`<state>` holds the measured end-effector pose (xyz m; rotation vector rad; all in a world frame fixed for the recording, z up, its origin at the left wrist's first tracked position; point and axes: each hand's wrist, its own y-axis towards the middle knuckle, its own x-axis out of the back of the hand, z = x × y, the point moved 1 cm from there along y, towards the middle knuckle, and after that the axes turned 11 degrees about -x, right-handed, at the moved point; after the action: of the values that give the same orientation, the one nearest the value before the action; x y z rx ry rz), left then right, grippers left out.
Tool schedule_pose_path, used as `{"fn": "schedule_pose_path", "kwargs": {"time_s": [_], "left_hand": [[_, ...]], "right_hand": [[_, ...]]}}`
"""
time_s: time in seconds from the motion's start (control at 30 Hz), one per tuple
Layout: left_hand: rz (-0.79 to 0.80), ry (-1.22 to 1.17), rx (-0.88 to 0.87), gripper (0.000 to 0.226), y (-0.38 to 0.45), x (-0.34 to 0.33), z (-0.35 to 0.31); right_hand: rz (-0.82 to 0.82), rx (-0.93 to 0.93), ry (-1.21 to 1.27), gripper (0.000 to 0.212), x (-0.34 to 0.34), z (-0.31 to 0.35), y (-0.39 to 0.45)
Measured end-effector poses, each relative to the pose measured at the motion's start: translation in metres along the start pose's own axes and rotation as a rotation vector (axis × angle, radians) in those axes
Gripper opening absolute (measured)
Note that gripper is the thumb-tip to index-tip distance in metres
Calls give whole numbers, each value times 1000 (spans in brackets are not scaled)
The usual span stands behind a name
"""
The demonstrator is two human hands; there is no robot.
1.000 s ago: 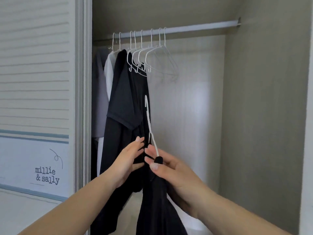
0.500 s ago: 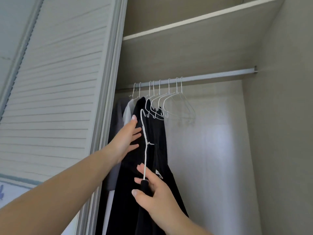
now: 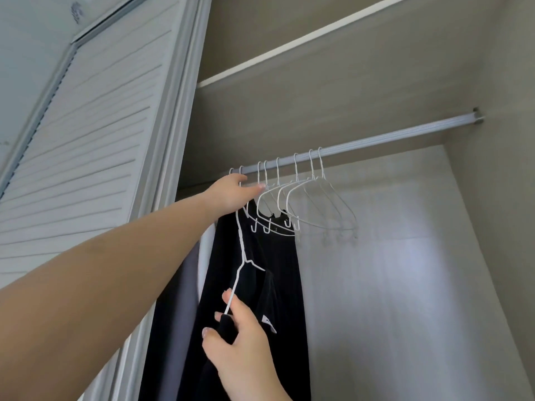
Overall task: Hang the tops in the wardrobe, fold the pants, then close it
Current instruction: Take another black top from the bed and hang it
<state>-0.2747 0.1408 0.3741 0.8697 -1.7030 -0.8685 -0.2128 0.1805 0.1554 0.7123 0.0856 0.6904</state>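
Observation:
My right hand (image 3: 240, 351) grips the shoulder end of a white wire hanger (image 3: 239, 256) that carries a black top (image 3: 269, 308). The hanger stands almost on end, its hook rising behind my left hand (image 3: 234, 193). That hand reaches up among the hanger hooks just under the grey rail (image 3: 376, 141), fingers stretched to the right. Whether it holds anything is hidden. Other black tops (image 3: 278, 256) hang on the rail behind the held one.
Several bare white hangers (image 3: 315, 204) hang bunched on the rail, right of my left hand. A grey garment (image 3: 189, 285) hangs at the far left. The slatted sliding door (image 3: 95, 146) stands left. A shelf edge (image 3: 289, 41) runs above; the rail's right half is free.
My left hand rose from the black tops to the hooks under the rail. My right hand lifted the hanger with the black top higher. The view tilted further upward.

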Motion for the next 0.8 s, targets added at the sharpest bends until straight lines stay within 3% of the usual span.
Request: {"fn": "schedule_pose_path", "kwargs": {"time_s": [0.17,0.3,0.5,0.67,0.8], "left_hand": [[90,189,29,74,26,-21,-2],[93,378,-8,28,39,-24,-2],[161,635,-15,59,58,-32,5],[213,1008,-72,24,57,-45,-2],[155,1007,-159,14,58,-49,-4]], "right_hand": [[17,60,73,63,-1,5,28],[50,79,88,63,3,4,44],[41,94,54,66,0,-16,52],[31,103,48,64,5,-17,62],[45,116,39,65,11,-21,68]]}}
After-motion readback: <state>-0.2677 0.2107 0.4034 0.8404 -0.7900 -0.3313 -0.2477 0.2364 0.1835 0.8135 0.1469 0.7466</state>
